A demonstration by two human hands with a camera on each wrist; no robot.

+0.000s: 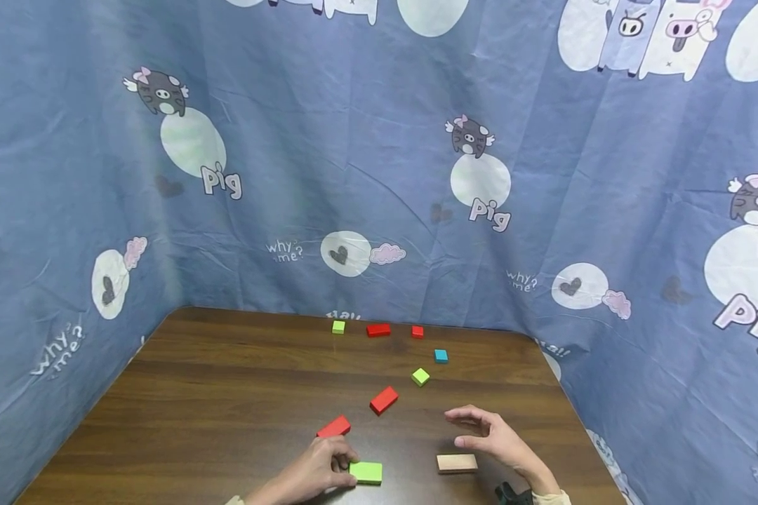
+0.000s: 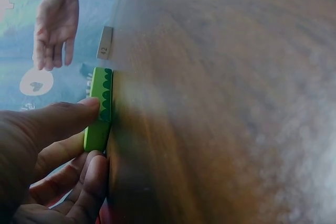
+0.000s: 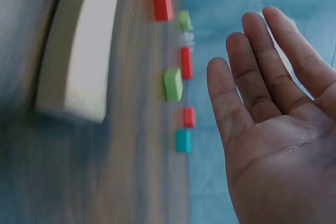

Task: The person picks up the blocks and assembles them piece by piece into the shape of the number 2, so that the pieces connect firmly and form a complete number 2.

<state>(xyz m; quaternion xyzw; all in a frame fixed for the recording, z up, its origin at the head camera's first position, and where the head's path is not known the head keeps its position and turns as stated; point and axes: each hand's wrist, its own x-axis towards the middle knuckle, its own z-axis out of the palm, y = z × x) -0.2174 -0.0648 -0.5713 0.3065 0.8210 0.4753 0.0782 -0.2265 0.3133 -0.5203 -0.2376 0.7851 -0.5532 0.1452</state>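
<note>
At the front of the table, my left hand (image 1: 316,468) pinches the left end of a long green block (image 1: 366,473) between thumb and fingers. In the left wrist view a row of dark green scallops shows along the side of this green block (image 2: 98,108). A red block (image 1: 335,426) lies just beyond the left knuckles. My right hand (image 1: 495,440) hovers over the right side with its fingers loosely extended, holding nothing. Below and left of it lies a plain wooden block (image 1: 457,463); the right wrist view has the wooden block (image 3: 84,45) close up, apart from the palm.
Another red block (image 1: 384,400) lies mid-table. Behind it are a small green block (image 1: 420,377) and a blue block (image 1: 441,356). Along the back edge sit a green cube (image 1: 338,327), a red block (image 1: 379,330) and a small red block (image 1: 417,331). A blue printed curtain (image 1: 354,175) surrounds the table (image 1: 215,393).
</note>
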